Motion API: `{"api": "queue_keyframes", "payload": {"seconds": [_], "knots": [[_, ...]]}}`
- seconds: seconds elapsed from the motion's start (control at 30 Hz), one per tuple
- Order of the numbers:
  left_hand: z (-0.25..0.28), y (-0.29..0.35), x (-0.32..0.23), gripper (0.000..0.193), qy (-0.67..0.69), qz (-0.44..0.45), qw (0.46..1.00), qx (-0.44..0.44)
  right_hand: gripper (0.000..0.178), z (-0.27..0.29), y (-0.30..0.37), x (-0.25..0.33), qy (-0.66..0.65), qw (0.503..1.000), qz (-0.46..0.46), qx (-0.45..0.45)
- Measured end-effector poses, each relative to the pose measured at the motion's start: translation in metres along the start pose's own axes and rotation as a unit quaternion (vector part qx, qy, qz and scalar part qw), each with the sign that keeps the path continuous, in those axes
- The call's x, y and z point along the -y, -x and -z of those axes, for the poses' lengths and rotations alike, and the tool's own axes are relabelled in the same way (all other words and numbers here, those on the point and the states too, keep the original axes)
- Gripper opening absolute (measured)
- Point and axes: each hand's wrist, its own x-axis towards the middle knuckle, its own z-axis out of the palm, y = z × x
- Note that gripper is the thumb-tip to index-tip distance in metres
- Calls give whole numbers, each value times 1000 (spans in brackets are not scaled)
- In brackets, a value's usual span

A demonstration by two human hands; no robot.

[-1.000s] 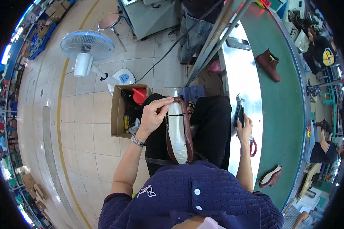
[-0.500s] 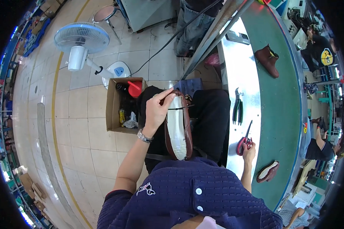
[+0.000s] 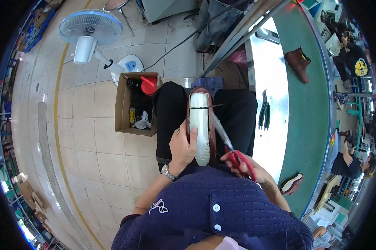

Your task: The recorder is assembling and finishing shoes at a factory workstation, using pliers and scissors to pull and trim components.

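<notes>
A brown shoe [image 3: 201, 139] rests on my lap, its white sole facing up and its toe pointing away from me. My left hand [image 3: 182, 146] grips it along the left edge, with the thumb on the sole. A thin black cable tie [image 3: 199, 108] crosses the far part of the sole, its loose end sticking out to the right. In my right hand [image 3: 254, 168] is a pair of scissors [image 3: 239, 160] with red handles. Their blades point up and left, with the tips close to the shoe's right side, just below the tie's loose end.
Green-handled pliers [image 3: 264, 110] lie on the metal bench strip [image 3: 269, 154] at my right. Brown boot [image 3: 298, 64] and another shoe [image 3: 292, 183] sit on the green belt [image 3: 306, 121]. A cardboard box [image 3: 121, 106] and a fan [image 3: 88, 37] stand at the left.
My right hand has brought the scissors from the metal bench over to the shoe. My left hand has moved from the shoe's far end down to its left middle.
</notes>
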Motion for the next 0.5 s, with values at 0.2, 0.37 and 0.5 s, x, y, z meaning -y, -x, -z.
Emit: {"api": "queue_keyframes", "payload": {"seconds": [0.2, 0.37, 0.5], "knots": [[1, -6, -1, 42, -77, -51, 995, -45, 59, -21, -35, 27, 41, 994, -96, -24], [8, -2, 4, 38, -118, -72, 985, -100, 47, -55, -50, 12, 74, 989, -65, -113], [-1, 0, 6, 41, -84, -40, 993, -70, 50, -47, -49, -13, 78, 985, -15, -155]]}}
